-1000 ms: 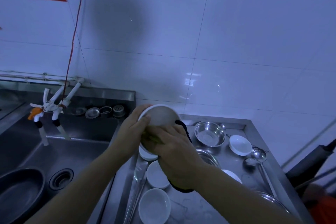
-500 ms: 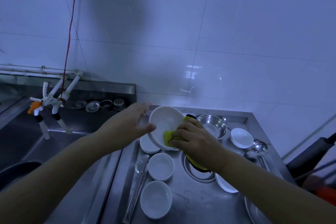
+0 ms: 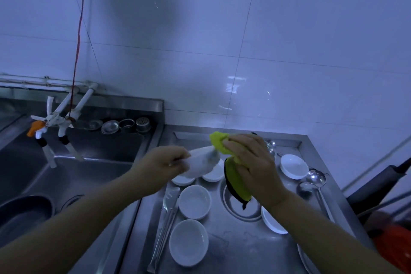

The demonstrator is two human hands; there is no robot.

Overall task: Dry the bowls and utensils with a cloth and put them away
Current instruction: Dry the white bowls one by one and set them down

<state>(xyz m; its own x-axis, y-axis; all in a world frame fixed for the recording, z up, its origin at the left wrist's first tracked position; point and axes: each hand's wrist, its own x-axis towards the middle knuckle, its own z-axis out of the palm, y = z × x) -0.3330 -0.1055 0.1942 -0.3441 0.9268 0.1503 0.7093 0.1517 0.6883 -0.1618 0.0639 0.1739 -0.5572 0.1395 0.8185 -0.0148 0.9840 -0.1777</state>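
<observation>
Left hand (image 3: 162,165) grips blurred white bowl (image 3: 203,161) above counter (image 3: 235,249); right hand (image 3: 253,162) clenched on yellow cloth (image 3: 236,176) against bowl's rim. Likely early stage: several bowls, ladles (image 3: 314,181), tongs (image 3: 165,224) on counter, apparently none put away.

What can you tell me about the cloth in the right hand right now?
The cloth is yellow-green with a dark edge or backing, soft and bunched. The right hand grips its middle; one crumpled end pokes out above the fingers against the blurred white bowl that the left hand holds. The longer end hangs loose over the round hole in the steel counter, apparently without touching it.
</observation>
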